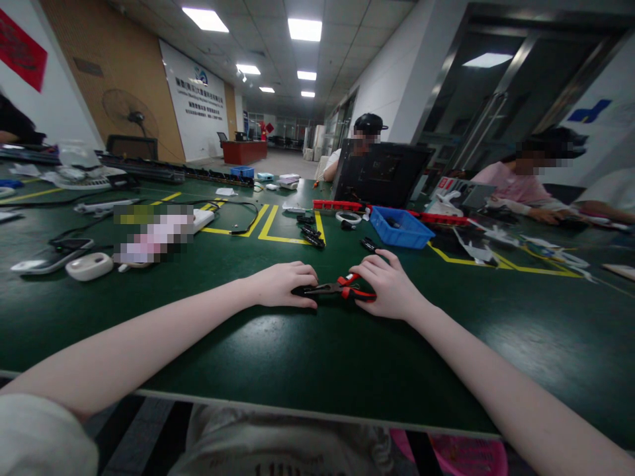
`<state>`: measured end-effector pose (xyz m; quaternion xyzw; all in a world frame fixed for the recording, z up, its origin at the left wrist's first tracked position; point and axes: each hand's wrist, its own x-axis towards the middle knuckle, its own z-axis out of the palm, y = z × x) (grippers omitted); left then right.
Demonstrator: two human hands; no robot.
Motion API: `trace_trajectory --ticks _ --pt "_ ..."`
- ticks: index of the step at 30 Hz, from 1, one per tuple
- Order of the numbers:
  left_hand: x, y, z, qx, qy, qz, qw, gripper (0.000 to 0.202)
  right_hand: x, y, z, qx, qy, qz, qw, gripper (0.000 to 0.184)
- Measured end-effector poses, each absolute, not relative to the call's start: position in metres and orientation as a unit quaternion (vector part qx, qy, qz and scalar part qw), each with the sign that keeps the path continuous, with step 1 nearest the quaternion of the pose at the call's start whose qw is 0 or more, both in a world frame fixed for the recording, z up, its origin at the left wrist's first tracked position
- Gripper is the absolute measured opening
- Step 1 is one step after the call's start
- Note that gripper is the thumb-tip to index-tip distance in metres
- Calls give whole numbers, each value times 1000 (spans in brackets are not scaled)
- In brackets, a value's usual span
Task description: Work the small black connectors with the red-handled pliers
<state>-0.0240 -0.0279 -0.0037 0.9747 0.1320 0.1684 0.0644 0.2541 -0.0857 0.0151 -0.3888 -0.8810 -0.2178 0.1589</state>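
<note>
My right hand [391, 285] is closed around the red and black handles of a pair of needle-nose pliers [328, 288], whose jaws point left. Close to the jaw tips, my left hand [282, 284] pinches a small black part [299, 291], mostly covered by the fingers. The jaw tips meet or overlap this part; whether they grip it I cannot tell. Both hands are low over the green table [317, 363]. Just beyond them lie several small black pieces [312, 237], and another black piece [368, 244] is near my right fingertips.
A blue plastic bin [409, 239] stands beyond my right hand, with a large black panel [380, 173] upright behind it. To the left are a rounded white device [89, 266], a phone-like device [52, 256] and cables. Co-workers sit opposite and at right.
</note>
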Motion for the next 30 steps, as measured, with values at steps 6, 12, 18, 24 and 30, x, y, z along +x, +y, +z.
trace_trajectory --ticks 6,12,18,24,30 --pt "-24 -27 -3 976 134 159 66 34 254 -85 15 -391 -881 -211 161 39" --pt "-24 -28 -2 977 134 150 64 34 254 -86 15 -392 -882 -208 160 38" --pt "-24 -27 -3 979 130 148 55 34 254 -85 15 -393 -883 -204 155 39" --pt "-24 -26 -5 978 131 150 56 34 254 -85 15 -395 -884 -201 150 41" --pt "-24 -28 -2 978 134 148 54 33 254 -85 17 -399 -884 -196 144 40"
